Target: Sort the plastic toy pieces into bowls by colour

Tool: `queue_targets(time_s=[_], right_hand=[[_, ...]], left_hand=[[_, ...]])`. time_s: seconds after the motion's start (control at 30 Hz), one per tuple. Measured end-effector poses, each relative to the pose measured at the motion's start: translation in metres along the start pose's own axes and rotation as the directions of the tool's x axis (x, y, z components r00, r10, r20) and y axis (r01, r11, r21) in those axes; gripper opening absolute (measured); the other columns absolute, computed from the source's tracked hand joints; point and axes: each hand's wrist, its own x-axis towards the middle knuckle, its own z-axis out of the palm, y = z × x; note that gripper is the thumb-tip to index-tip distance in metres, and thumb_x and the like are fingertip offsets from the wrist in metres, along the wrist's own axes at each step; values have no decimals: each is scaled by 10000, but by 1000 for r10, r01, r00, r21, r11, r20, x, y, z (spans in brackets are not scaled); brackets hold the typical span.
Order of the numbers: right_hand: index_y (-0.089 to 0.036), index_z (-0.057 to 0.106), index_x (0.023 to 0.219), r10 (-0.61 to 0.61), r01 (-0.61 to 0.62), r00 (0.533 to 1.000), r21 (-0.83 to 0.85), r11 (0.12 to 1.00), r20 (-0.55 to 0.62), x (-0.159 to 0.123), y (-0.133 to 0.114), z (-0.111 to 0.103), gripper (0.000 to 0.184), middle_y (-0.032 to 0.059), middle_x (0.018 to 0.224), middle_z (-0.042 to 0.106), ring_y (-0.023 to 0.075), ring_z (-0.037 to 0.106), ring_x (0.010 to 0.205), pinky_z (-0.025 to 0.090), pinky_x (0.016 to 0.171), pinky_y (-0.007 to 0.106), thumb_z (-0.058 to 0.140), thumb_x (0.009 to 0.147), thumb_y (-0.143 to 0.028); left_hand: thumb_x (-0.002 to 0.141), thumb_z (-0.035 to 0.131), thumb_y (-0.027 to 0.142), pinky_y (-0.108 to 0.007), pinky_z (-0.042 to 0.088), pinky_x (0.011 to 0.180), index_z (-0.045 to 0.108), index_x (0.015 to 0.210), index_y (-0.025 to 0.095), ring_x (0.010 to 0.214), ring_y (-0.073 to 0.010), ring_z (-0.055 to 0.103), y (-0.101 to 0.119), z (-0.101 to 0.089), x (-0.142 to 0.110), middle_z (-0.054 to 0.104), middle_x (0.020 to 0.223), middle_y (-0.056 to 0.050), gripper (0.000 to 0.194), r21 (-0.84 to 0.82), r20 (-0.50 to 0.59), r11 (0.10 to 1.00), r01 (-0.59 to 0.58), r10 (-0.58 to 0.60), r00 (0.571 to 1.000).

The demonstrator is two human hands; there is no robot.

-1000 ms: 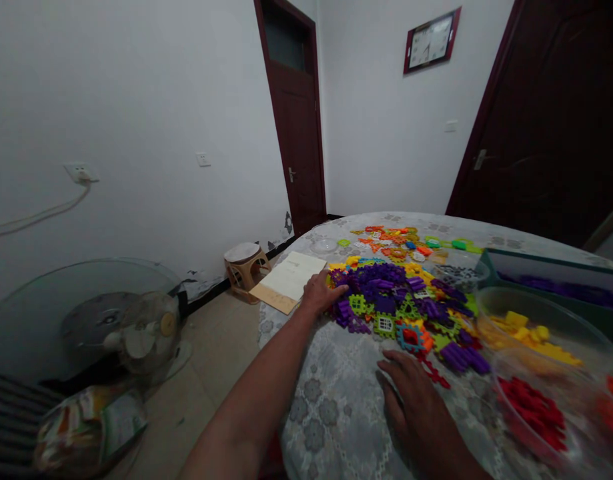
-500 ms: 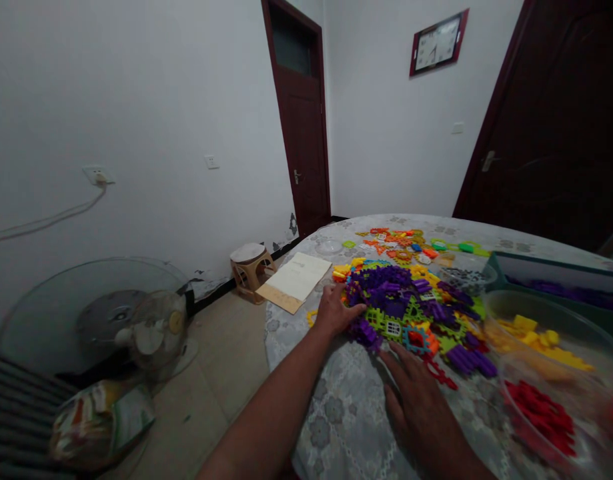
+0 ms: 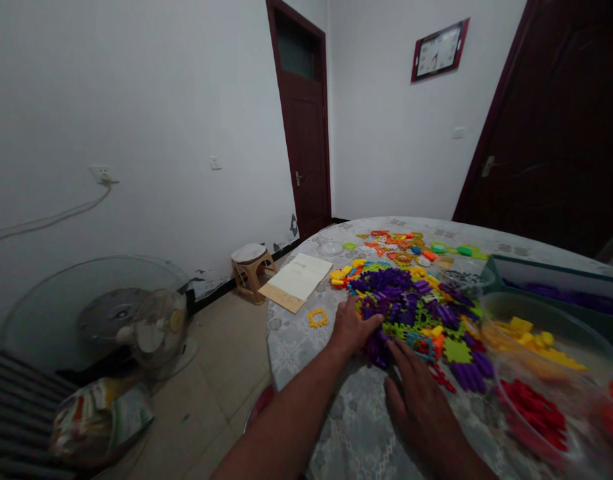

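A heap of plastic building pieces [image 3: 393,290], mostly purple with green, yellow and orange among them, lies on the round table. My left hand [image 3: 352,327] presses against the near left side of the heap, its thumb stretched out over purple pieces [image 3: 379,350]; its other fingertips are partly hidden. My right hand [image 3: 419,400] rests at the near edge with its fingers extended, the fingertips beside those same purple pieces. Neither hand visibly grips a piece. A yellow square frame piece [image 3: 317,318] lies apart, left of my left hand.
Clear tubs with yellow pieces [image 3: 529,333] and red pieces [image 3: 533,410] stand at right, before a green box [image 3: 551,263] of purple pieces. Behind the heap is a small clear bowl [image 3: 463,275]. An open booklet [image 3: 296,283] lies at the table's left edge.
My left hand has moved right and slightly nearer, pushing purple pieces toward my right hand. The yellow frame piece it partly covered now shows whole. My right hand stays nearly in place.
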Motion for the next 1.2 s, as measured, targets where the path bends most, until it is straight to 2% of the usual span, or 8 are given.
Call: queue_targets(time_s=[0.17, 0.27, 0.47, 0.67, 0.9, 1.2], right_hand=[[-244, 234, 1643, 42, -42, 999, 24, 999, -16, 3, -1, -3, 713, 158, 1594, 439, 349, 443, 1457, 437, 1163, 607, 500, 981, -229], [-244, 238, 1644, 57, -55, 998, 57, 997, -29, 6, -3, -4, 720, 153, 1585, 450, 328, 443, 1463, 437, 1175, 585, 492, 972, -190], [-237, 193, 1661, 104, -101, 994, 83, 991, -35, 7, -5, -4, 732, 161, 1609, 428, 321, 440, 1471, 440, 1176, 575, 463, 985, -165], [-189, 236, 1652, 164, -161, 986, 129, 978, -9, 7, 1, -2, 685, 181, 1590, 459, 304, 452, 1463, 432, 1185, 551, 446, 1001, -175], [-165, 295, 1635, 241, -230, 970, 187, 955, -35, 11, 6, 0, 649, 182, 1562, 492, 291, 474, 1442, 432, 1182, 545, 412, 996, -163], [-168, 445, 1557, 252, -231, 967, 273, 934, -43, 18, 4, -8, 540, 159, 1503, 562, 263, 524, 1399, 444, 1182, 513, 405, 1019, -195]], left_hand=[[748, 817, 439, -427, 523, 937, 614, 1282, 224, 1050, -305, 690, 12, 4, -11, 737, 1164, -124, 611, -108, 64, 993, 41, -34, 997], [761, 801, 364, -411, 524, 934, 597, 1266, 217, 1026, -282, 701, 21, 9, -16, 744, 1158, -117, 564, -176, 53, 981, 84, -76, 996], [781, 750, 295, -378, 529, 916, 642, 1145, 230, 985, -247, 701, 25, 18, -16, 748, 1118, -92, 385, -325, 49, 944, 51, -37, 998], [800, 706, 291, -373, 544, 897, 651, 1161, 253, 969, -238, 712, 20, 21, -19, 761, 1061, -63, 367, -356, 61, 929, 102, -86, 994], [834, 649, 257, -361, 547, 915, 636, 1167, 250, 1008, -230, 713, 31, 29, -35, 759, 1104, -63, 334, -439, -9, 891, 118, -136, 991], [837, 703, 297, -372, 540, 964, 658, 1201, 220, 1042, -239, 710, 36, 33, -37, 760, 1142, -82, 375, -542, 48, 829, 135, -130, 990]])
